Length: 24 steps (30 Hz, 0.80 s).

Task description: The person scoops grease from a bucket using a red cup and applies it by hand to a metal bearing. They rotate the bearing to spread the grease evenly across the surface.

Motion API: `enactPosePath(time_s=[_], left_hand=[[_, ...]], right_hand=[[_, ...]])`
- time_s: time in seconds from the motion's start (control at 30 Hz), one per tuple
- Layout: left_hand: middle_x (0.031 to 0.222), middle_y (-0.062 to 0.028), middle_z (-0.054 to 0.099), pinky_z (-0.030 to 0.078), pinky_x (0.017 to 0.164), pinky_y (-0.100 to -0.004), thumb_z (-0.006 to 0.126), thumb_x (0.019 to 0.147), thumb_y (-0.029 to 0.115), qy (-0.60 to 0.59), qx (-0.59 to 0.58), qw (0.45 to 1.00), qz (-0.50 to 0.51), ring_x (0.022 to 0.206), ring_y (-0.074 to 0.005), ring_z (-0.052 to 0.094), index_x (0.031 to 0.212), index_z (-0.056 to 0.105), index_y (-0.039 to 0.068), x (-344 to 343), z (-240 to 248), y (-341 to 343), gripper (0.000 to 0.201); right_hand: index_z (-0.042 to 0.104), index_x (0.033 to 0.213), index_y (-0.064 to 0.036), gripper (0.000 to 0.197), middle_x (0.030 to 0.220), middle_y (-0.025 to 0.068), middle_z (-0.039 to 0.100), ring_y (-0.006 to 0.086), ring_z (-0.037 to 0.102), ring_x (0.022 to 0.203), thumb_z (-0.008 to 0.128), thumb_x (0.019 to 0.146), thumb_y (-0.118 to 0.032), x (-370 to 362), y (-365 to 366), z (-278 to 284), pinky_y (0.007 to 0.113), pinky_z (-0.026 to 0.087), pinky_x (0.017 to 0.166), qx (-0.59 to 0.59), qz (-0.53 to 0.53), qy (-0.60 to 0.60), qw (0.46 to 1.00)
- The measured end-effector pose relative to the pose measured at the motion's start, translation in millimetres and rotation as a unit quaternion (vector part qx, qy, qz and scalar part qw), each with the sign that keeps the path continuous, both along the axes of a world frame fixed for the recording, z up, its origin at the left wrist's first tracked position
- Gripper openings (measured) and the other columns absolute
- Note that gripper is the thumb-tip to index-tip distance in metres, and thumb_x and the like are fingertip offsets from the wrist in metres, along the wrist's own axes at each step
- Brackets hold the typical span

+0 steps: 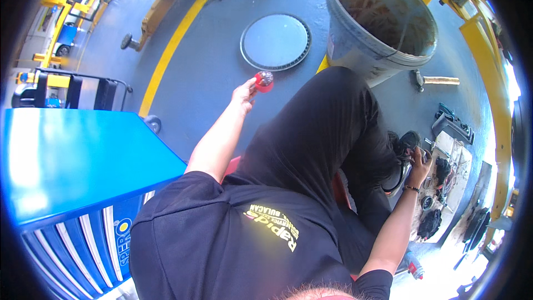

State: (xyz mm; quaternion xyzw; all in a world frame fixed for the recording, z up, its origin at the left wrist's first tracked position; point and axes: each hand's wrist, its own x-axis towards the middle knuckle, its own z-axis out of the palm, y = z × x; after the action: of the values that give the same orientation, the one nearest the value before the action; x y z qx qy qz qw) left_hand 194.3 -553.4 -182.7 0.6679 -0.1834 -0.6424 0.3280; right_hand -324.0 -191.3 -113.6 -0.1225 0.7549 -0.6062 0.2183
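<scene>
Both hands busy: left hand [244, 91] grips red cap [263, 81] over floor [205, 72]; right hand [419, 166] fingers closed on dark part [410, 140]. Next: steady placement.

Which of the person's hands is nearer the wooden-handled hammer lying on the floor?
Right. The right hand sits below the hammer, over the dirty parts; the left hand, holding a small red cap, is far off to the hammer's left.
</scene>
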Motion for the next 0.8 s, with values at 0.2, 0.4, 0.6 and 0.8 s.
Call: enactPosePath(time_s=[0.2, 0.4, 0.6, 0.8], left_hand=[[0.1, -0.0005, 0.072, 0.039, 0.079, -0.0374, 0.079, 0.088, 0.04, -0.098, 0.025, 0.989, -0.112, 0.091, -0.0148, 0.062, 0.112, 0.068, 0.012, 0, -38, 17, 0.038], [0.094, -0.0052, 0.072, 0.049, 0.065, -0.0281, 0.077, 0.09, 0.031, -0.196, -0.104, 0.973, -0.057, 0.083, -0.014, 0.065, 0.103, 0.069, 0.003, 29, -56, -3, 0.031], [0.09, -0.0108, 0.072, 0.055, 0.059, -0.0313, 0.071, 0.091, 0.026, -0.157, -0.022, 0.985, -0.065, 0.071, -0.0199, 0.068, 0.102, 0.068, 0.0, -11, -53, -95, 0.029], [0.083, -0.0132, 0.067, 0.051, 0.055, -0.0409, 0.064, 0.084, 0.012, -0.202, 0.024, 0.976, 0.072, 0.061, -0.0253, 0.061, 0.096, 0.067, 0.002, 4, -77, -157, 0.016]], right_hand=[[0.047, 0.131, 0.0018, 0.06, 0.104, 0.0123, 0.071, 0.018, 0.071, 0.088, 0.079, 0.09, -0.027, 6, 21, 0, 0.027, 0.051, 0.074, 0.09, -0.017, 0.034, 0.995], [0.045, 0.133, 0.0012, 0.059, 0.107, 0.0144, 0.071, 0.0184, 0.07, 0.09, 0.078, 0.091, -0.022, 26, 7, -1, 0.029, 0.053, 0.08, 0.093, -0.011, 0.02, 0.995], [0.046, 0.133, -0.0023, 0.055, 0.107, 0.0121, 0.072, 0.0177, 0.07, 0.093, 0.077, 0.092, -0.023, 28, 15, 6, 0.028, 0.052, 0.076, 0.081, -0.037, 0.017, 0.996], [0.049, 0.127, -0.0038, 0.048, 0.104, 0.0089, 0.072, 0.0152, 0.071, 0.089, 0.076, 0.093, -0.023, 31, 11, 3, 0.025, 0.05, 0.071, 0.052, -0.061, 0.019, 0.997]])
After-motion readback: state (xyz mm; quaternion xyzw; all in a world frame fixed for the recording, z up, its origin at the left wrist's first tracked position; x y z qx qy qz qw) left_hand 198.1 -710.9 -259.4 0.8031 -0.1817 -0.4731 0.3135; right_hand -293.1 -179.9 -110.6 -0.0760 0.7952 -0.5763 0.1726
